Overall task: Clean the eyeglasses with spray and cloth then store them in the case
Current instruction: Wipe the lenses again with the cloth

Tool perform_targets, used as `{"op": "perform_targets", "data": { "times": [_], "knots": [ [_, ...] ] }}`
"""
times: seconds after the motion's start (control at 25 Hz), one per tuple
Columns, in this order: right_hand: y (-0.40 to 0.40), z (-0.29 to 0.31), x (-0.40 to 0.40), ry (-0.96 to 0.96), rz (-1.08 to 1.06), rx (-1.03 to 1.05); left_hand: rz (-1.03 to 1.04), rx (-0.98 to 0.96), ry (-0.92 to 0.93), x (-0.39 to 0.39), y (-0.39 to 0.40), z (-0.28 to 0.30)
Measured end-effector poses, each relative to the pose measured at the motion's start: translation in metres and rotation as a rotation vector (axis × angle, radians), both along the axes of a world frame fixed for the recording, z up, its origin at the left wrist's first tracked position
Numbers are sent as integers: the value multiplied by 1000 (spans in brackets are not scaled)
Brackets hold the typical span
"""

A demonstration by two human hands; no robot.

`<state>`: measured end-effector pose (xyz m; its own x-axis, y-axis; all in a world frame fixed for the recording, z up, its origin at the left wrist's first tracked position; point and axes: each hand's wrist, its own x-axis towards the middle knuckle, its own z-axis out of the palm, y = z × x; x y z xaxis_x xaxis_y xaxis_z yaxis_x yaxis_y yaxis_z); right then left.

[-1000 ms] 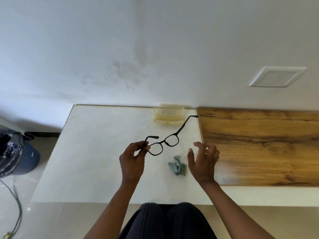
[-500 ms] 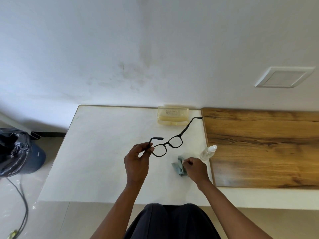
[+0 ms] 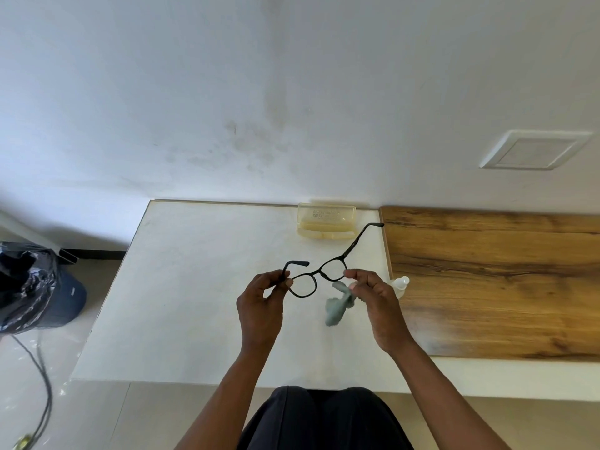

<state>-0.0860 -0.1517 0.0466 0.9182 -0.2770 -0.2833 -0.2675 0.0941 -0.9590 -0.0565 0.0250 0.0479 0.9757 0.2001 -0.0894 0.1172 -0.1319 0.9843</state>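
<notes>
matt black plastic is being shown by the eyeglasses (image 3: 319, 274); soft, crumpled cloth (image 3: 337, 305) is being seen in grey-green; translucent yellowish plastic is being shown by the case (image 3: 326, 220); smooth white table (image 3: 194, 287) and grained wood panel (image 3: 503, 280) are being seen.

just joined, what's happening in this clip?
A person is cleaning eyeglasses at a white table. The left hand pinches the frame by one hinge, holding it above the table with the temples unfolded. The right hand pinches a grey-green cloth just under the other lens. The spray bottle sits behind the right hand, and the yellowish case lies at the back by the wall.
</notes>
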Motion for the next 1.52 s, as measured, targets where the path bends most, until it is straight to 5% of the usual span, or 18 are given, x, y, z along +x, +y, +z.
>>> {"op": "perform_targets", "data": {
  "times": [0.2,0.36,0.56,0.72,1.12,1.52],
  "knots": [
    [6,20,6,-163,50,65,2,-35,10,1,1,-1],
    [21,12,11,-130,81,-440,-11,-81,5,0,-3,-1],
    [39,0,7,-141,376,-1065,-37,-99,0,0,-4,0],
    [48,-14,6,-306,269,-1423,-49,-95,-24,-1,-3,0],
    [41,-14,3,-564,189,-1328,-94,27,-135,-3,-4,0],
    [35,-15,3,-426,147,-1556,-187,196,-357,0,-7,0]
  ]
}}
